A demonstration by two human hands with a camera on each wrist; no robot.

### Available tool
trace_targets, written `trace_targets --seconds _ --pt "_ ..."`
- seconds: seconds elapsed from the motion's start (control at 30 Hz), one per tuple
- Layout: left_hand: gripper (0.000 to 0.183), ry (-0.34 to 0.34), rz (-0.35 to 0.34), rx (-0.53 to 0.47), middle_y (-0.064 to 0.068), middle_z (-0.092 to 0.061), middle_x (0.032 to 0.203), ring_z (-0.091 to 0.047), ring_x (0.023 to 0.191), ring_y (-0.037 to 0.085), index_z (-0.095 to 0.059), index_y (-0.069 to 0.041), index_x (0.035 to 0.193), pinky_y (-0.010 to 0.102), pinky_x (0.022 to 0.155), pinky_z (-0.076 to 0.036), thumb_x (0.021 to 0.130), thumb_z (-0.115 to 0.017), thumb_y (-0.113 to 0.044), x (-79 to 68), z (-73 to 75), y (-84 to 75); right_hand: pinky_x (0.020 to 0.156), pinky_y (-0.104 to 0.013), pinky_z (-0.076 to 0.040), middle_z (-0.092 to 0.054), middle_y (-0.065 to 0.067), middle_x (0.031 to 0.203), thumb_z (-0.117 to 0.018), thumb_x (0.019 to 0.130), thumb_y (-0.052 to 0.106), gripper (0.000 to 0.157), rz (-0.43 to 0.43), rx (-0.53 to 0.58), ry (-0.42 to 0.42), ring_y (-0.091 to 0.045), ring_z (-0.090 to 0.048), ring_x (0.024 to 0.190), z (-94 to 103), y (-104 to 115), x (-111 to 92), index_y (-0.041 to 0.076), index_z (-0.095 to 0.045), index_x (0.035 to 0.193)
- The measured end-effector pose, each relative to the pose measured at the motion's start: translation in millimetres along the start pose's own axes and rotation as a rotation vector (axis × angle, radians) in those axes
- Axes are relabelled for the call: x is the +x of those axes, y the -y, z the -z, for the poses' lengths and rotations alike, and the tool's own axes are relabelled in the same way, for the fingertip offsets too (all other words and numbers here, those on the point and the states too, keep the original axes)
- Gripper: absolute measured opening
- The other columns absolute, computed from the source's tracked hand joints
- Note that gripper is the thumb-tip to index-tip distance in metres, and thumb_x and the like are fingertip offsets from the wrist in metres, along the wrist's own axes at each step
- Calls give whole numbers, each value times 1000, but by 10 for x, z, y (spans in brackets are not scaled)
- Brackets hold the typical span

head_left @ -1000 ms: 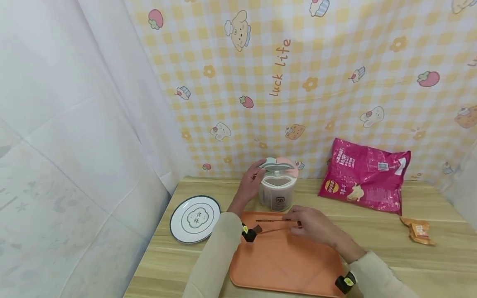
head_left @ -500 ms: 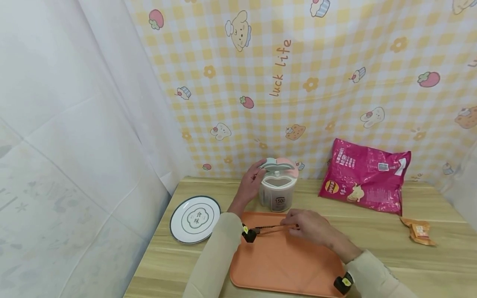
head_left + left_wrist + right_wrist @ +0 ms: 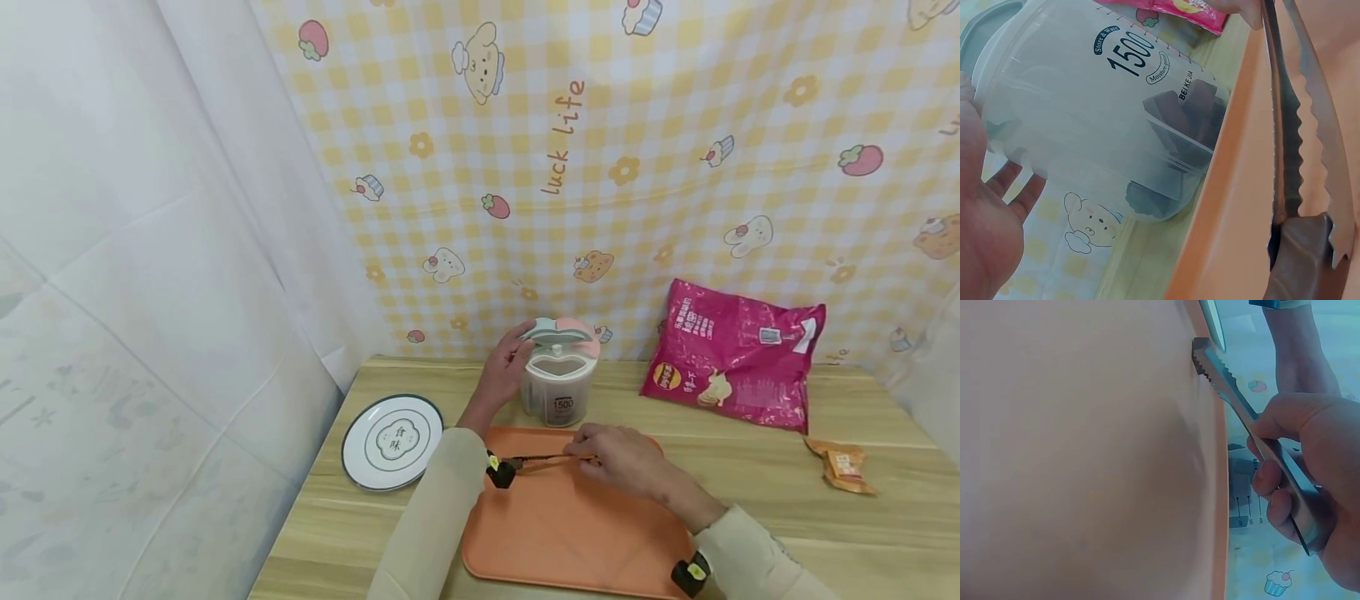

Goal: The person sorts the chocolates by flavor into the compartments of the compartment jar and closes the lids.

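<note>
My left hand (image 3: 504, 367) grips the top of a clear storage canister (image 3: 1079, 94), fingers behind its side. A pale green lid flap (image 3: 551, 336) stands raised over the opening. Dark brown blocks (image 3: 1191, 112) show through the canister's lower wall. My right hand (image 3: 626, 462) holds metal tongs (image 3: 1272, 453) over the orange tray (image 3: 570, 542), thumb on one side and fingers wrapped round the other. Between the serrated tips is a brown block (image 3: 1310, 256), smooth and squared, perhaps chocolate. My left wrist partly covers the tips in the head view.
Left of the tray lies a white plate (image 3: 362, 442) with a dark rim. A magenta chip bag (image 3: 750, 358) leans against the patterned curtain (image 3: 660, 108) at the back right. A small orange packet (image 3: 843, 467) rests on the wooden table (image 3: 757, 467) at right.
The tongs' arms have drawn closer together on the brown block, and my right hand has shifted slightly down. My left hand and the canister have stayed put.
</note>
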State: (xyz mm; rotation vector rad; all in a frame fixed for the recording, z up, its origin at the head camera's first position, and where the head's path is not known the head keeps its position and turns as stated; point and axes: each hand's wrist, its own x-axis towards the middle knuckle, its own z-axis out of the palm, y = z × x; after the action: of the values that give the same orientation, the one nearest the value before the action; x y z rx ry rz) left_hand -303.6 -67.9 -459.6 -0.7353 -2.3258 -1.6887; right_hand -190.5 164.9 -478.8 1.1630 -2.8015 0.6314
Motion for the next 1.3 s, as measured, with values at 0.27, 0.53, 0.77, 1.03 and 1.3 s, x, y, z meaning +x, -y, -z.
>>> trace_targets --seconds 0.27,0.53,0.77,1.03,1.3 --pt "40 8 0 9 1 -46 157 -56 126 18 -60 -6 80 34 87 -46 112 -48 -27 21 -11 58 70 -33 -53 -66 10 100 -78 91 13 20 -16 -1 -18 -4 -61 84 -13 18 -28 16 -82 111" --pt "39 -12 -18 11 2 -48 156 -55 130 23 -63 -4 83 41 91 -49 111 -49 -26 24 -15 70 68 -32 -52 -65 11 98 -79 91 13 19 -16 -11 -59 -5 -61 83 -2 31 -74 16 -82 109" --pt "39 -2 9 28 -2 -47 157 -52 133 17 -69 -4 90 39 95 -49 112 -48 -29 20 0 65 65 -29 -50 -66 10 97 -80 89 11 18 1 -9 -119 -3 -57 77 39 45 -141 14 -82 107" --pt "41 15 7 23 -3 -46 158 -53 132 18 -69 -5 90 39 94 -49 112 -47 -30 13 8 65 60 -24 -48 -69 8 100 -77 85 5 23 66 -47 -292 0 -56 73 205 32 -241 9 -82 106" --pt "40 10 -5 22 -2 -46 157 -56 126 20 -66 -2 87 37 89 -48 112 -47 -28 8 6 56 57 -18 -48 -68 6 99 -81 80 1 28 91 -56 -438 0 -56 69 474 30 -279 9 -82 106"
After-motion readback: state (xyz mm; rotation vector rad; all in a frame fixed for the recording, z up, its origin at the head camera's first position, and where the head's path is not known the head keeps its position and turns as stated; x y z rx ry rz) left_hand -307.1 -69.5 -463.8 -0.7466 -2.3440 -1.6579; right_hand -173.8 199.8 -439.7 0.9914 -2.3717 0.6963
